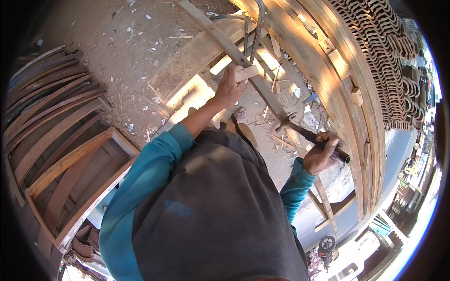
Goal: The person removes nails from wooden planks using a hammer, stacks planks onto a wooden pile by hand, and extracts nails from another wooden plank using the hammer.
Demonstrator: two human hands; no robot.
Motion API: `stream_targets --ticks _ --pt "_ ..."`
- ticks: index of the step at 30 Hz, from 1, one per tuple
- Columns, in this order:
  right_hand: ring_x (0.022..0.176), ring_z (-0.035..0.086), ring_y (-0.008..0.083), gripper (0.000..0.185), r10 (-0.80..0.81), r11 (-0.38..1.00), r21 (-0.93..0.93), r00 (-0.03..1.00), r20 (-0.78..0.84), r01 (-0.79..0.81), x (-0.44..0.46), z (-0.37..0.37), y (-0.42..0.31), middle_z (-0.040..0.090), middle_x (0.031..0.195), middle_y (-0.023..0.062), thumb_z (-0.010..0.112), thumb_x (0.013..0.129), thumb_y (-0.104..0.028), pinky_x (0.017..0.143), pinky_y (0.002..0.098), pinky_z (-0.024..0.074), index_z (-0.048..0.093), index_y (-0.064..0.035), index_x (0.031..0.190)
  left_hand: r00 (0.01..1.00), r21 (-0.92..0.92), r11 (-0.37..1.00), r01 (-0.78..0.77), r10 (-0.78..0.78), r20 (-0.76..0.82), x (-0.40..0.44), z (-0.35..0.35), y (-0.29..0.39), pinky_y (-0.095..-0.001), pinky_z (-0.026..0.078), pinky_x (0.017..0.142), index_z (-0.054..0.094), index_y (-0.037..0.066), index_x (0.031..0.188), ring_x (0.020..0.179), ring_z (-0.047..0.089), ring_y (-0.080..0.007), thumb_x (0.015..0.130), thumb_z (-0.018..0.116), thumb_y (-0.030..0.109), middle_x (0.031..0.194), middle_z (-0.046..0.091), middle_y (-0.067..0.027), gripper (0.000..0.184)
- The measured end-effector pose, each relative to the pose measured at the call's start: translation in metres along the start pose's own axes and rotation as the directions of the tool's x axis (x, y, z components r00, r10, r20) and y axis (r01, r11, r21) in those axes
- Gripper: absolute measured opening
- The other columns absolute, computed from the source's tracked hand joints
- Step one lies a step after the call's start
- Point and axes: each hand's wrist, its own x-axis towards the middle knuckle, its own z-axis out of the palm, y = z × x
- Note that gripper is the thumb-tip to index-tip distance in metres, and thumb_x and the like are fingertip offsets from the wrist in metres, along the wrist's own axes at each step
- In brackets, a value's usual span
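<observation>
My left hand is closed on a small wooden block, which it holds against a long, narrow wooden strip. The strip slants across in front of me, from the upper left toward the lower right. In my right hand is a claw hammer, gripped near the end of its dark handle. The hammer's head lies over the strip, to the right of the block and apart from it; whether it touches the strip I cannot tell.
Curved wooden beams arc along the right, with stacked roof tiles behind. A wide plank and bent metal bars lie ahead. Curved wooden pieces and a wooden frame are on the left. Wood scraps litter the ground.
</observation>
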Motion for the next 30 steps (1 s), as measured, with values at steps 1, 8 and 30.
stream_targets --ticks 1,8,30 --pt "0.066 0.055 0.0175 0.025 0.001 1.0 0.012 1.0 0.015 -0.001 0.008 0.004 0.002 0.056 0.077 0.0104 0.062 0.098 -0.024 0.062 0.0318 0.047 0.054 -0.0035 0.087 1.0 0.009 1.0 0.004 -0.004 -0.017 0.001 0.005 -0.002 -0.0498 0.049 0.087 0.042 0.003 0.128 0.107 0.056 -0.0434 0.091 0.068 0.017 0.119 0.048 -0.025 0.048" --pt "0.055 0.049 0.0145 0.039 0.009 0.989 0.131 0.924 0.382 -0.064 0.064 0.038 0.01 0.051 0.066 0.0089 0.057 0.1 -0.037 0.05 0.029 0.0427 0.05 -0.0018 0.084 0.943 -0.079 0.946 0.313 -0.32 -0.088 0.002 0.023 0.007 -0.0441 0.048 0.094 0.048 0.004 0.13 0.112 0.059 -0.0376 0.088 0.072 0.023 0.12 0.056 -0.023 0.051" --pt "0.049 0.055 0.0129 0.041 0.445 0.885 -0.458 0.442 0.778 -0.085 0.094 0.391 0.08 0.056 0.06 -0.0002 0.065 0.093 -0.049 0.045 0.0285 0.0437 0.06 -0.0106 0.078 0.929 -0.287 0.92 0.266 -0.324 -0.179 0.006 0.018 0.009 -0.0413 0.051 0.083 0.055 0.002 0.122 0.095 0.063 -0.0336 0.084 0.078 0.019 0.106 0.062 -0.0196 0.048"
